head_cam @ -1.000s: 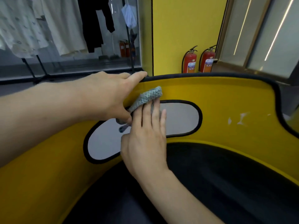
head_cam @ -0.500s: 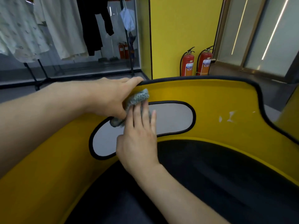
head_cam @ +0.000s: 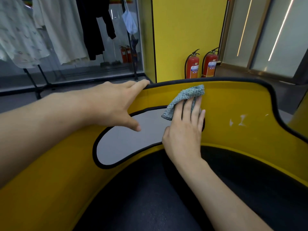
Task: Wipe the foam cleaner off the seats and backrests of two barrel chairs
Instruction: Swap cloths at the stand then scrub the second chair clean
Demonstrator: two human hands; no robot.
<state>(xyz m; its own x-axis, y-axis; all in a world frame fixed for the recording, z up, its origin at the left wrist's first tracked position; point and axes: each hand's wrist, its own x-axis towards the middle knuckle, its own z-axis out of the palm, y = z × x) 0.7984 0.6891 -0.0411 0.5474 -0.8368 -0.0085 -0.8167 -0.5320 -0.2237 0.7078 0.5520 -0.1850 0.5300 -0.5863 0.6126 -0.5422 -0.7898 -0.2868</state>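
Observation:
A yellow barrel chair backrest (head_cam: pixel 233 104) with black piping curves around a dark seat (head_cam: pixel 150 197). A grey oval patch (head_cam: pixel 123 142) sits in the backrest. My right hand (head_cam: pixel 185 130) presses a grey-blue knitted cloth (head_cam: pixel 185 97) flat against the backrest at the patch's right end, fingers straight. My left hand (head_cam: pixel 115 104) rests on the chair's top rim, fingers over the black edge and thumb on the grey patch. White foam smears (head_cam: pixel 240 121) remain on the yellow surface to the right of the cloth.
Two red fire extinguishers (head_cam: pixel 200 65) stand on the floor behind the chair by a yellow wall (head_cam: pixel 186 30). A glass front with hanging clothes (head_cam: pixel 50 30) is at the left. Part of a second yellow chair (head_cam: pixel 300 120) shows at the right edge.
My right hand has slid the cloth to the right along the backrest, away from my left hand. My left hand stays on the rim and its thumb is now uncovered.

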